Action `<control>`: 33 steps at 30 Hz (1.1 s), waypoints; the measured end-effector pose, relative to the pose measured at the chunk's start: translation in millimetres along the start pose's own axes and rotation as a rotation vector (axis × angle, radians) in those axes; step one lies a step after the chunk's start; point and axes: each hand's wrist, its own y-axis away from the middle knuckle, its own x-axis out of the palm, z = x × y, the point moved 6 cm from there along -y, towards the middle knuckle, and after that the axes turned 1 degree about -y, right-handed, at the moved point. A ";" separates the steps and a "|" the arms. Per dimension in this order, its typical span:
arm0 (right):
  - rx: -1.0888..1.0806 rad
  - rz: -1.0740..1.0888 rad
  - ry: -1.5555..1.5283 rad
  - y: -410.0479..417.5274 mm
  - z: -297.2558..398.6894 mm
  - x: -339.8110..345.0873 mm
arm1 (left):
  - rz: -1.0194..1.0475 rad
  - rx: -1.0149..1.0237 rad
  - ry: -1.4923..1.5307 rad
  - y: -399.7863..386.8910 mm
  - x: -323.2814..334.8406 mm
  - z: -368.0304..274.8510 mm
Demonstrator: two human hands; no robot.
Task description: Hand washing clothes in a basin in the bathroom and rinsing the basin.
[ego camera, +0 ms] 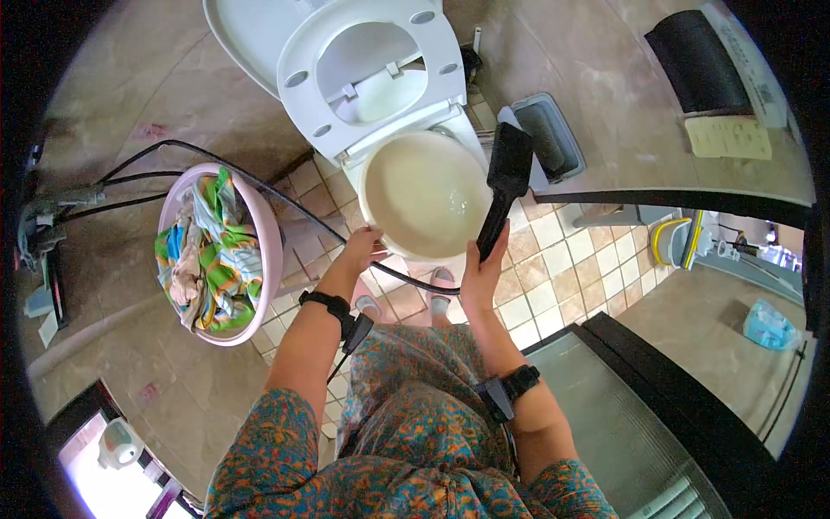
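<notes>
A round cream basin (425,194) is in front of me, overlapping the front of the white toilet (369,71). Bright glints show on its inner right side; I cannot tell how much water it holds. My left hand (364,250) grips the basin's rim at its near left. In my right hand (485,276) is the handle of a black shower head (509,159), its broad head pointing away from me beside the basin's right edge. From the left wall a black hose (285,198) runs past my left hand towards my right hand.
A pink tub (272,272) of striped, crumpled laundry (220,259) stands to my left. Beyond the shower head is a grey bin (570,152). At right, a frosted glass panel (622,415) stands near the doorway, with a grey-and-yellow bucket (671,243) beyond.
</notes>
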 end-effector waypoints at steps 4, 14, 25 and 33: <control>0.046 0.029 -0.006 10.0 3.2 -5.8 | -0.045 -0.007 0.130 21.3 22.1 -20.3; -0.003 0.157 -0.095 15.6 17.1 -6.4 | -0.157 0.358 -0.118 60.9 39.8 -55.8; -0.057 0.084 -0.078 29.6 23.4 -8.9 | -0.633 0.937 -0.870 162.5 57.1 -105.2; -0.131 0.010 -0.036 20.3 31.8 -20.1 | -0.638 1.144 -0.987 189.2 67.7 -121.5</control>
